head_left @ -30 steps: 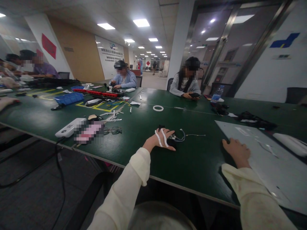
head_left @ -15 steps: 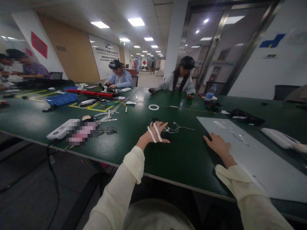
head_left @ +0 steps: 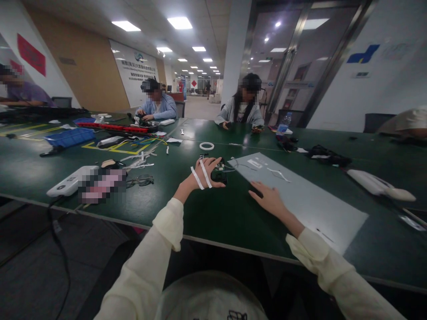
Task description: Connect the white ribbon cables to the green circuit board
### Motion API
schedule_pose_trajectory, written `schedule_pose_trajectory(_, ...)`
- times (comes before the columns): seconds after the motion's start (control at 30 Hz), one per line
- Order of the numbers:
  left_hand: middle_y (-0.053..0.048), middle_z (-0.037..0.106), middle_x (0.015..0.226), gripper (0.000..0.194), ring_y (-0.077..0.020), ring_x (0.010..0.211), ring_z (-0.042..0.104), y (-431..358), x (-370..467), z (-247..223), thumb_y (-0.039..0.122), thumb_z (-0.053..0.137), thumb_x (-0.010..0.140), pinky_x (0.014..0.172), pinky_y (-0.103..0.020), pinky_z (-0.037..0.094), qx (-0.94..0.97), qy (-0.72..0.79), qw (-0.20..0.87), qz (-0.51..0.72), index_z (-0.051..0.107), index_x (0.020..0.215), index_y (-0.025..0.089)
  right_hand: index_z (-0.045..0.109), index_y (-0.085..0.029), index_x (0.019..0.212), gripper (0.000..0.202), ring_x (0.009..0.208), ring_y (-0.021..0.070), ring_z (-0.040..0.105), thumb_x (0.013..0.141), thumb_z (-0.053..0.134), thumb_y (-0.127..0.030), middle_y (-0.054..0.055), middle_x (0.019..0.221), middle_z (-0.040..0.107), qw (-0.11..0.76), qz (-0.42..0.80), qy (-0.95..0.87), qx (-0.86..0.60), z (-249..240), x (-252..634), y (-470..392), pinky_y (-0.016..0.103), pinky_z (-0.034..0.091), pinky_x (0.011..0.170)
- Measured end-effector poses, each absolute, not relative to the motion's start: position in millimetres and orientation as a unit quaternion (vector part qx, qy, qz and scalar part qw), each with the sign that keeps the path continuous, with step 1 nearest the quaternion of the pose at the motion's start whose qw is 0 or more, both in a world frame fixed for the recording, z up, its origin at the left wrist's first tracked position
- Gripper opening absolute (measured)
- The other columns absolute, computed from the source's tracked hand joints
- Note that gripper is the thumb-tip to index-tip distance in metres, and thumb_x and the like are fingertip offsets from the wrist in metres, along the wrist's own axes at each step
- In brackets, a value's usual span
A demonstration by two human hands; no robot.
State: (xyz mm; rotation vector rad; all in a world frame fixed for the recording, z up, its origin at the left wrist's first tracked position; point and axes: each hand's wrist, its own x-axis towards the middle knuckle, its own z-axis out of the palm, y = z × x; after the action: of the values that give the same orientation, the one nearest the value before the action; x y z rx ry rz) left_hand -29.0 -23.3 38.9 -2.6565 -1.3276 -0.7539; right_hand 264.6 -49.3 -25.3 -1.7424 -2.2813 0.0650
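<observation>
My left hand (head_left: 204,172), with two white strips across its back, curves over a small black electronic device (head_left: 219,177) with a bit of exposed circuitry. The device sits between its thumb and fingers, and the palm hides much of it. A thin grey cable (head_left: 230,169) runs from the device towards the right, over the corner of a flat grey board (head_left: 300,195). My right hand (head_left: 268,200) lies with fingers stretched and apart at the board's left edge, holding nothing between them.
Beyond my hands lies a white tape ring (head_left: 207,146). To the left are glasses (head_left: 142,180), a white power strip (head_left: 71,181), paper strips (head_left: 142,160) and a blue tray (head_left: 69,138). A water bottle (head_left: 284,124) stands far right. Co-workers sit across the table.
The grey board has slid left, its corner now close to the device, and my right hand has moved left along with it. My left hand stays at the device. The view has turned slightly right.
</observation>
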Motion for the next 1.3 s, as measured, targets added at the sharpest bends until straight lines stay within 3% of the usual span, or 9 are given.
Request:
schedule_pose_trajectory(0.33,-0.016,0.041,0.130,0.096,-0.0324,0.121,0.035,-23.0,-44.6,39.9,0.067,0.058,0.062,0.103,-0.047,0.022,-0.861,-0.442,0.056,-0.246,0.029,0.137,0.016,0.039,-0.027,0.134,0.052,0.130,0.0223,0.029,0.088,0.034,-0.050,0.002,0.137,0.038,0.126,0.127,-0.880,-0.441,-7.4,222.7,-87.2,0.054,0.010,0.106)
schedule_pose_trajectory(0.63,-0.016,0.041,0.130,0.095,-0.0321,0.121,0.035,-12.3,-45.2,23.2,0.068,0.056,0.063,0.103,-0.046,0.022,-0.849,-0.464,0.053,-0.247,0.029,0.136,0.014,0.035,-0.030,0.136,0.052,0.131,0.0212,0.026,0.088,0.037,-0.047,0.000,0.138,0.036,0.105,0.185,-0.900,-0.381,4.5,217.5,-99.8,0.051,0.006,0.108)
schedule_pose_trajectory(0.7,-0.016,0.041,0.130,0.095,-0.0321,0.121,0.035,-10.3,-43.8,19.0,0.070,0.054,0.063,0.103,-0.046,0.022,-0.848,-0.466,0.054,-0.245,0.029,0.137,0.015,0.039,-0.031,0.134,0.051,0.130,0.0213,0.029,0.086,0.040,-0.047,-0.001,0.137,0.039,0.109,0.204,-0.899,-0.372,10.6,217.5,-100.8,0.048,0.009,0.109)
schedule_pose_trajectory(0.77,-0.016,0.041,0.130,0.097,-0.0325,0.120,0.036,-9.3,-43.1,14.7,0.071,0.054,0.062,0.102,-0.047,0.023,-0.849,-0.470,0.050,-0.235,0.028,0.137,0.016,0.048,-0.030,0.128,0.046,0.124,0.0214,0.038,0.085,0.042,-0.045,-0.002,0.130,0.047,0.131,0.219,-0.890,-0.378,18.9,220.2,-93.7,0.043,0.020,0.108)
schedule_pose_trajectory(0.9,-0.016,0.040,0.130,0.097,-0.0327,0.121,0.035,-8.8,-43.9,7.5,0.070,0.057,0.061,0.102,-0.048,0.022,-0.852,-0.477,0.036,-0.215,0.028,0.137,0.017,0.064,-0.023,0.108,0.035,0.106,0.0214,0.054,0.084,0.044,-0.039,0.002,0.111,0.061,0.270,0.154,-0.814,-0.491,29.7,235.1,-49.2,0.035,0.039,0.095)
schedule_pose_trajectory(0.97,-0.016,0.040,0.131,0.097,-0.0327,0.121,0.035,-8.4,-44.7,4.9,0.069,0.058,0.061,0.102,-0.049,0.022,-0.853,-0.476,0.032,-0.213,0.028,0.137,0.017,0.066,-0.019,0.103,0.034,0.100,0.0215,0.056,0.082,0.046,-0.037,0.006,0.106,0.063,0.313,0.107,-0.759,-0.561,25.9,243.8,-19.9,0.033,0.041,0.090)
schedule_pose_trajectory(1.07,-0.016,0.040,0.131,0.097,-0.0329,0.121,0.034,-7.3,-45.5,1.1,0.070,0.057,0.060,0.102,-0.049,0.022,-0.855,-0.474,0.031,-0.207,0.028,0.137,0.018,0.065,-0.014,0.100,0.036,0.098,0.0226,0.056,0.081,0.046,-0.038,0.011,0.104,0.063,0.294,0.074,-0.728,-0.615,9.3,251.6,14.3,0.033,0.040,0.088)
schedule_pose_trajectory(1.3,-0.017,0.041,0.130,0.098,-0.0338,0.121,0.035,-6.3,-47.3,-8.6,0.073,0.054,0.060,0.101,-0.048,0.023,-0.868,-0.465,0.014,-0.172,0.028,0.137,0.018,0.068,-0.018,0.082,0.036,0.092,0.0215,0.056,0.082,0.043,-0.043,0.007,0.095,0.065,0.292,0.079,-0.713,-0.632,-27.2,253.5,31.8,0.033,0.041,0.083)
